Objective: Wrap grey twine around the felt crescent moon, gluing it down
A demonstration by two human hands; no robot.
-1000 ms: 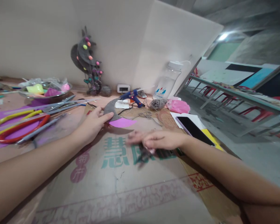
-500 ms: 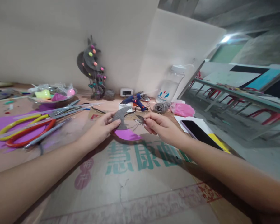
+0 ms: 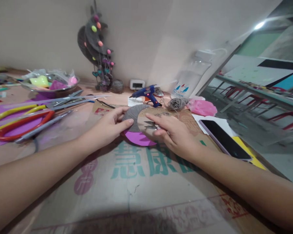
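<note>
My left hand [image 3: 116,125] pinches a crescent moon [image 3: 133,118] wound in grey yarn, with the thumb on its front. A purple curved piece [image 3: 140,138] shows below the crescent, against the cardboard. My right hand [image 3: 174,131] is to the right of the crescent, its index finger stretched toward the crescent's inner curve. Two short dark pointed blades, which look like thread snips [image 3: 150,125], stick out from under its fingers, apart and pointing left. Their handle is hidden in the hand.
Behind my hands are a blue glue gun [image 3: 146,93], a small clock [image 3: 137,84], grey yarn [image 3: 177,104] and a bottle [image 3: 189,78]. Scissors [image 3: 26,118] and a metal bowl [image 3: 50,92] lie left. A phone [image 3: 224,139] lies right. A decorated moon ornament [image 3: 95,45] stands at the wall.
The view has shifted and tilted down a little. My right index finger now stretches out toward the crescent, and the two blades show more plainly. The left hand keeps hold of the crescent.
</note>
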